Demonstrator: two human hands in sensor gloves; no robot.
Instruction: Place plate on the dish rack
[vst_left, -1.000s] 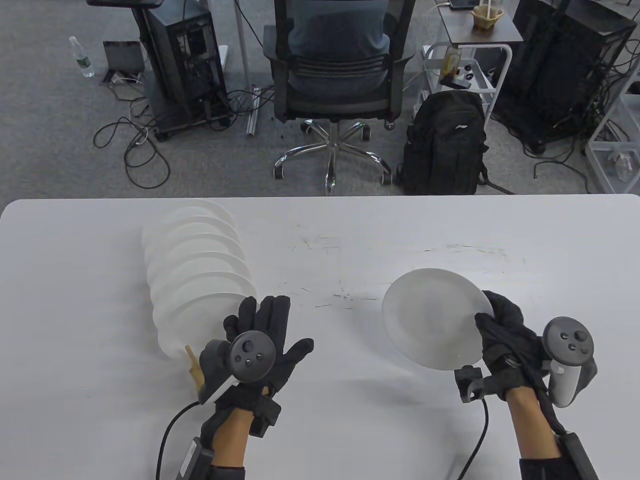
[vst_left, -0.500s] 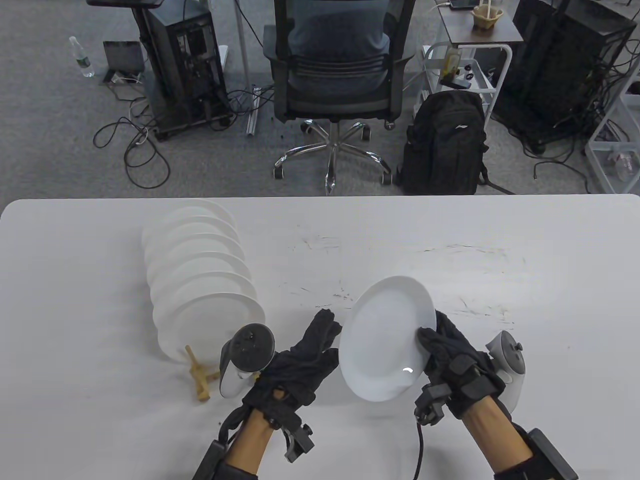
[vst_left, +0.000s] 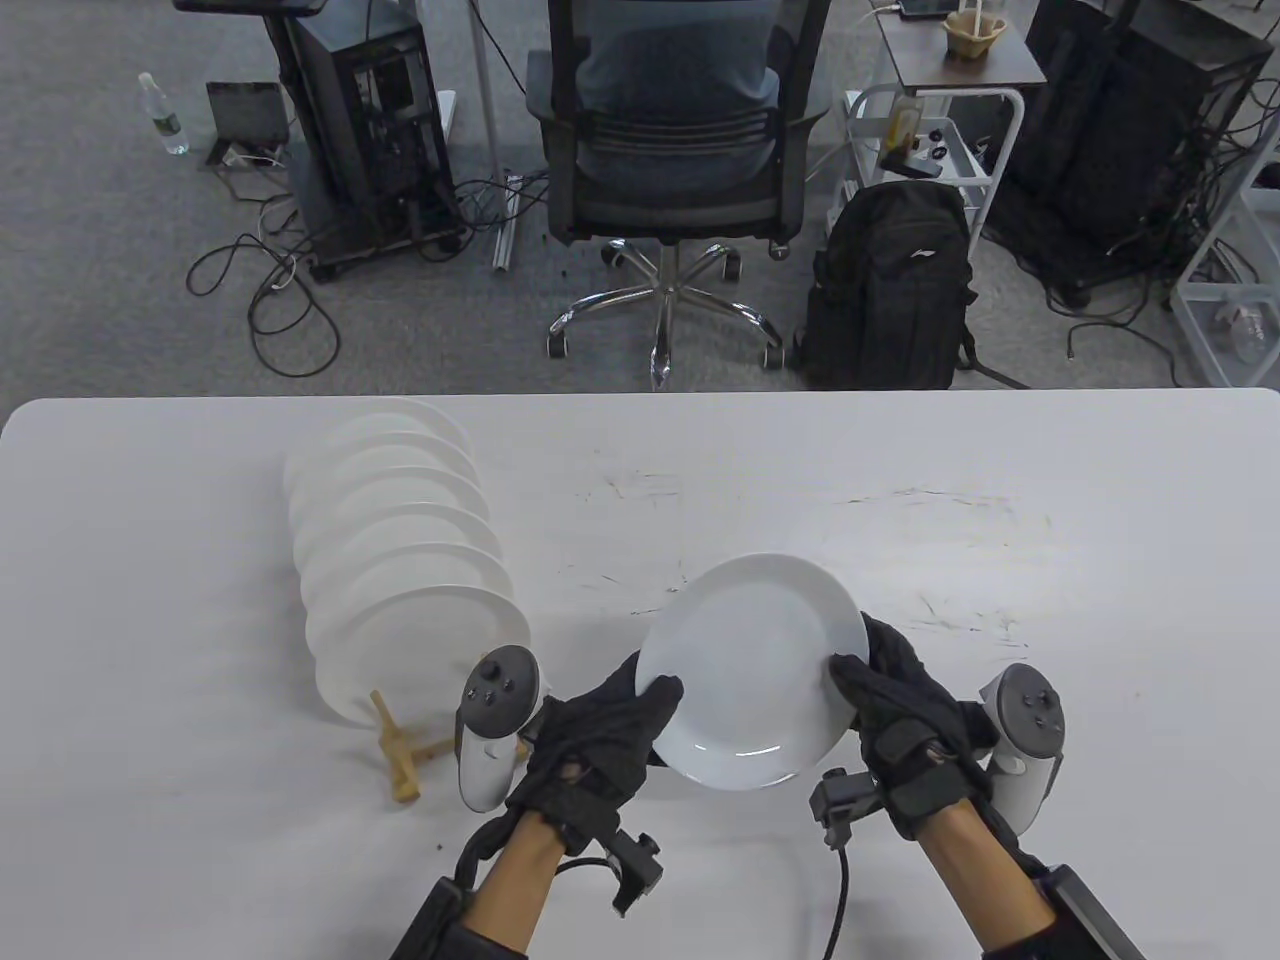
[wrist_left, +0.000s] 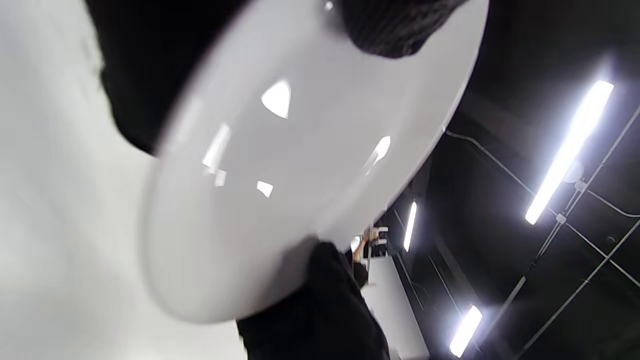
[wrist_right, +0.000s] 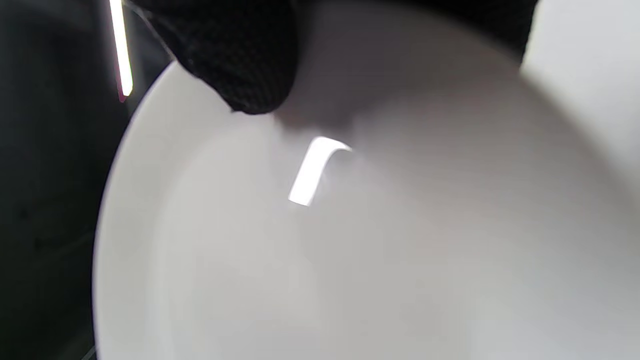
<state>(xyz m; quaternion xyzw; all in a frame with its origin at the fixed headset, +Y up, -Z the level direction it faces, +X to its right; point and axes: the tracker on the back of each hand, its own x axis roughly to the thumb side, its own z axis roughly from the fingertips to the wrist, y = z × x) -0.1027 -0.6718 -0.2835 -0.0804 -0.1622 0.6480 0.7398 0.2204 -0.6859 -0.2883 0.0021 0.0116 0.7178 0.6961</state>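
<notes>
A white plate (vst_left: 750, 670) is held above the table near its front middle, face up and tilted toward me. My left hand (vst_left: 610, 720) grips its left rim and my right hand (vst_left: 880, 690) grips its right rim. The plate fills the left wrist view (wrist_left: 280, 180) and the right wrist view (wrist_right: 350, 225), with a gloved thumb (wrist_right: 235, 55) over its rim. The wooden dish rack (vst_left: 400, 750) stands at the left with several white plates (vst_left: 400, 560) upright in a row; only its near end shows.
The white table (vst_left: 1000, 480) runs across the view. Beyond its far edge stand an office chair (vst_left: 670, 150), a black backpack (vst_left: 890, 290) and computer towers on the floor.
My right hand carried the plate from the right toward the middle. My left hand left the rack side, moved right and took hold of the plate's left rim.
</notes>
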